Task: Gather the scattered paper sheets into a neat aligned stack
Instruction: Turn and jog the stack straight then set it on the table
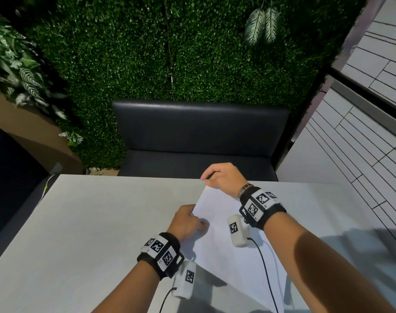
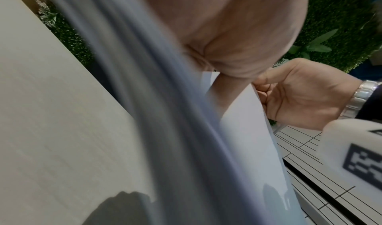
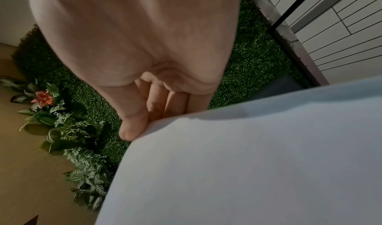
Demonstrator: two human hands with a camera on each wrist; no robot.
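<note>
The thin white paper sheets (image 1: 226, 233) are held tilted above the pale grey tabletop (image 1: 79, 233) near its far edge. The right hand (image 1: 224, 177) pinches the top corner; the left hand (image 1: 185, 222) grips the left edge. Light, limp, slippery: hold by the edges.

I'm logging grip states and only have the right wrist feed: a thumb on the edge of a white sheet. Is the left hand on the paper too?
Observer: Yes. In the head view the left hand grips the paper stack at its left edge, while the right hand pinches the far corner.
Operator: One sheet or several?
Observer: Several. The left wrist view shows layered sheet edges, but they are blurred, so I cannot judge alignment.
Operator: Is it lying flat?
Observer: It looks raised at the far end and casts a shadow on the table. Its near end runs out of frame.
</note>
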